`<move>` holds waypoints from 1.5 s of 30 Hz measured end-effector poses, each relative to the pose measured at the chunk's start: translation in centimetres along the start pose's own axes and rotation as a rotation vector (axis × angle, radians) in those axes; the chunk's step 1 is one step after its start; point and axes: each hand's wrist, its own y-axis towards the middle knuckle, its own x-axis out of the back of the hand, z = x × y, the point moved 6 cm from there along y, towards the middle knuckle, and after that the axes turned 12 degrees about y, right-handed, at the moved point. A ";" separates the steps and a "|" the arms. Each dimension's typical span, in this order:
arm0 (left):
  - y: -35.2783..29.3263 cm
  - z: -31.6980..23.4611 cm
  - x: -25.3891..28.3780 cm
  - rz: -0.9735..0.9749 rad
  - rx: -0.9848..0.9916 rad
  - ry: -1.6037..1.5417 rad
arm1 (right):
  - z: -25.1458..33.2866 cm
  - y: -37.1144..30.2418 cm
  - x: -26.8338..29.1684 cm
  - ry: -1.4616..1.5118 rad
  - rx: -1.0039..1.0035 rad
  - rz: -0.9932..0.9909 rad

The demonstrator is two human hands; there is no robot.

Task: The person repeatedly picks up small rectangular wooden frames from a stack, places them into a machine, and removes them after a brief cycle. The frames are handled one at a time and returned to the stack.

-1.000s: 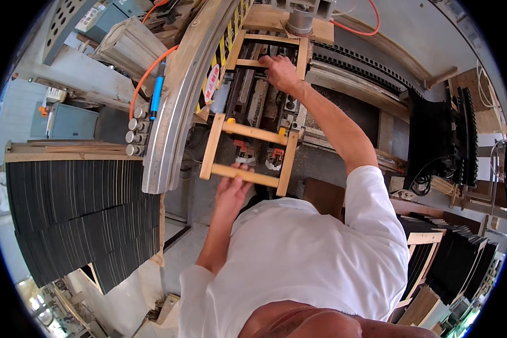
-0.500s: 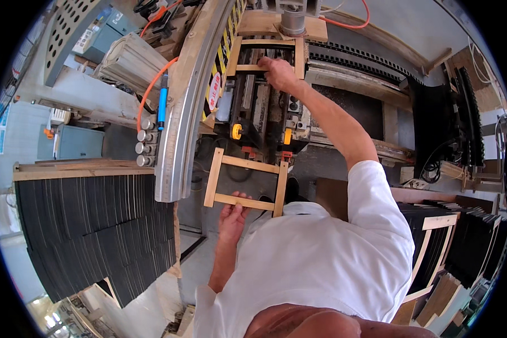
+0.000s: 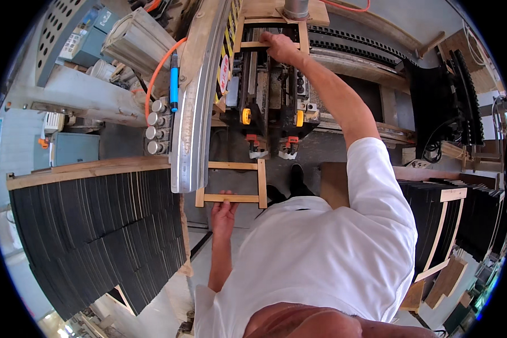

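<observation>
My left hand (image 3: pixel 223 210) grips the near rail of a small light wooden frame (image 3: pixel 231 181) and holds it low, in front of my body and below the machine. My right hand (image 3: pixel 278 47) reaches far forward and rests on the crossbar of a second wooden frame (image 3: pixel 271 28) that sits in the machine's clamp (image 3: pixel 270 90), a dark block with yellow and orange knobs. Its fingers are curled over that crossbar.
A curved metal guard (image 3: pixel 197 101) runs down the machine's left side beside an orange hose (image 3: pixel 158 73). Stacks of black sheets on wooden pallets lie at left (image 3: pixel 90 231) and at right (image 3: pixel 462 214). A black chain track (image 3: pixel 439 96) sits at the upper right.
My left hand has pulled the small wooden frame out of the machine and down toward my body. My right hand has stayed on the frame at the top of the machine.
</observation>
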 end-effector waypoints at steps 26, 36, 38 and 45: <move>1.2 6.4 -2.0 -0.300 0.017 0.261 | 1.0 0.0 1.9 -0.219 0.120 0.199; -1.8 3.4 -3.4 -0.411 -0.080 0.359 | 0.8 0.4 1.0 -0.330 0.150 0.252; -2.7 2.9 -2.6 -0.422 -0.171 0.463 | 0.7 0.6 1.4 -0.256 0.154 0.238; -15.0 -6.0 -4.0 -0.652 -0.482 0.649 | 2.4 0.4 1.2 -0.408 0.138 0.263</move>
